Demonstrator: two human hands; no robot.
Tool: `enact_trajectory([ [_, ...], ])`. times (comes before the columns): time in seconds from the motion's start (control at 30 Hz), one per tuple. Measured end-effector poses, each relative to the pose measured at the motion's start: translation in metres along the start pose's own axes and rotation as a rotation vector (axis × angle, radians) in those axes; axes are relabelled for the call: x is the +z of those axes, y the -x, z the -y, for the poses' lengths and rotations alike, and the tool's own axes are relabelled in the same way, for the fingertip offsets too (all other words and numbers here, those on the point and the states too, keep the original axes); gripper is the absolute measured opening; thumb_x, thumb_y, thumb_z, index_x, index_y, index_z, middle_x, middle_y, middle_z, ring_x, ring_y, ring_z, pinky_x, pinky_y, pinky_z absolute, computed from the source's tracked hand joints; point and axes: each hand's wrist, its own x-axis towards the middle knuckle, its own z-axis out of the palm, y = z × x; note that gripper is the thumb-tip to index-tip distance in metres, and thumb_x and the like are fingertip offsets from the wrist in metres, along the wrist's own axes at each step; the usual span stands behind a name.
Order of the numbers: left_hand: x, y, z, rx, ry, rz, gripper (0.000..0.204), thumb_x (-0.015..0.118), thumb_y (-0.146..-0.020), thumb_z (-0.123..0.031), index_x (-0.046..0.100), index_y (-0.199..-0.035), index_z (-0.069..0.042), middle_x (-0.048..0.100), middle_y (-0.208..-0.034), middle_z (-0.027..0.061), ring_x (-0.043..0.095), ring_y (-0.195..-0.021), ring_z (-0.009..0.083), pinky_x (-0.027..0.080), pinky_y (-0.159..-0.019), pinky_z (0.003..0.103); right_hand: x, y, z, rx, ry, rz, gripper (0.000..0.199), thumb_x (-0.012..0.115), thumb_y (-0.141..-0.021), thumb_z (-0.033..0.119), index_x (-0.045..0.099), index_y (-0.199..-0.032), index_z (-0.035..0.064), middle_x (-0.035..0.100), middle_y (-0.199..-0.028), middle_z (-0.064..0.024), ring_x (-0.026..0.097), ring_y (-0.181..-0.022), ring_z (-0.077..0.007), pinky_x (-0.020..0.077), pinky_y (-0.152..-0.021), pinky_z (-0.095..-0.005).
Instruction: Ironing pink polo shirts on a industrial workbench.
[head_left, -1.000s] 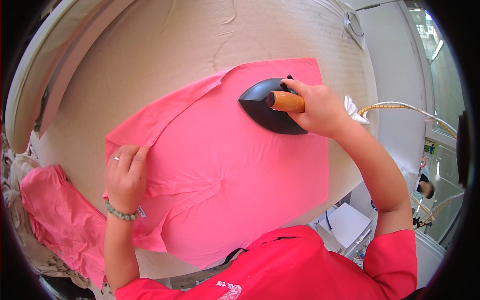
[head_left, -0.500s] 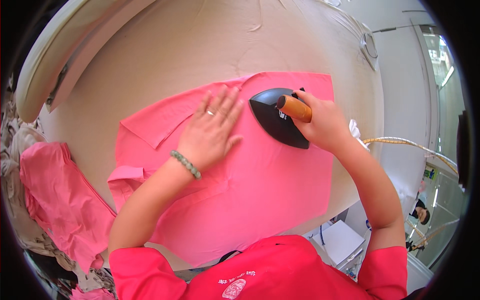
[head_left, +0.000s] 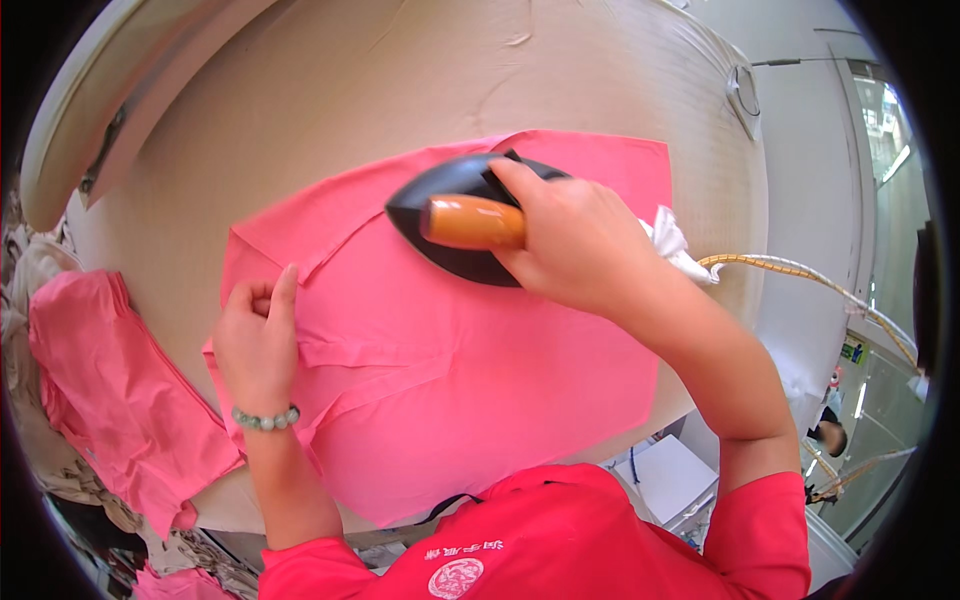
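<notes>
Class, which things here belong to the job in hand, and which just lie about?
In use:
- right hand, gripping the black iron
- left hand, over the spread pink garment
- cream table

Lying about:
- second pink garment
- heaped beige cloth

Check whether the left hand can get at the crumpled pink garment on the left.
Probably yes: the crumpled pink garment lies near the left hand, and nothing visible blocks the way.

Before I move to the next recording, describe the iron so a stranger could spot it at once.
On the big cream table lies a spread pink garment. Near its far edge, gripped by the right hand, is the iron. It is dark and pointed, with a glossy orange-brown handle, unlike the flat pink cloth around it.
</notes>
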Motion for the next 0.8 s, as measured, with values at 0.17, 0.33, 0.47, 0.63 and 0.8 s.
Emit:
enact_trajectory([
  [0.17,0.015,-0.009,-0.014,0.006,-0.109,0.045,0.039,0.082,-0.091,-0.037,0.071,-0.084,-0.001,0.063,-0.062,0.0041,0.057,-0.057,0.0126,0.046,-0.056,0.031,0.004,-0.044,0.034,0.006,0.044,0.154,0.045,0.071,-0.086,0.018,0.060,-0.124,-0.0034,0.073,-0.091,-0.0241,0.071,-0.086,-0.0433,0.0564,-0.076,-0.0516],
  [0.33,0.022,-0.012,0.012,-0.028,0.111,0.070,0.033,0.082,-0.091,-0.030,0.070,-0.082,-0.001,0.061,-0.060,0.0028,0.052,-0.054,0.0091,0.042,-0.053,0.030,0.013,-0.052,0.044,0.020,0.193,0.222,0.025,0.067,-0.088,0.014,0.064,-0.105,-0.0041,0.074,-0.089,-0.0223,0.074,-0.085,-0.0394,0.0589,-0.074,-0.0497],
  [0.47,0.024,-0.010,0.013,-0.033,0.208,0.076,0.029,0.081,-0.092,-0.024,0.066,-0.081,-0.002,0.055,-0.058,-0.0009,0.045,-0.054,0.0059,0.037,-0.051,0.028,0.013,-0.049,0.033,0.095,0.221,0.203,0.026,0.069,-0.088,0.015,0.066,-0.109,-0.0006,0.072,-0.090,-0.0241,0.070,-0.088,-0.0436,0.0562,-0.079,-0.0498],
  [0.63,0.027,-0.009,0.009,-0.029,0.277,0.086,0.026,0.078,-0.093,-0.016,0.060,-0.080,-0.002,0.050,-0.061,-0.0041,0.041,-0.057,0.0044,0.035,-0.053,0.026,0.001,-0.040,0.021,0.224,0.187,0.146,0.018,0.068,-0.087,0.008,0.066,-0.104,0.0021,0.070,-0.090,-0.0234,0.067,-0.090,-0.0454,0.0540,-0.079,-0.0468],
  [0.8,0.028,-0.009,0.006,0.040,0.277,0.068,0.025,0.075,-0.093,-0.010,0.056,-0.079,-0.002,0.048,-0.064,-0.0047,0.040,-0.059,0.0035,0.034,-0.054,0.024,-0.007,-0.037,0.001,0.272,0.185,0.151,0.016,0.067,-0.089,0.009,0.065,-0.102,-0.0008,0.071,-0.090,-0.0238,0.068,-0.088,-0.0453,0.0550,-0.080,-0.0478],
])
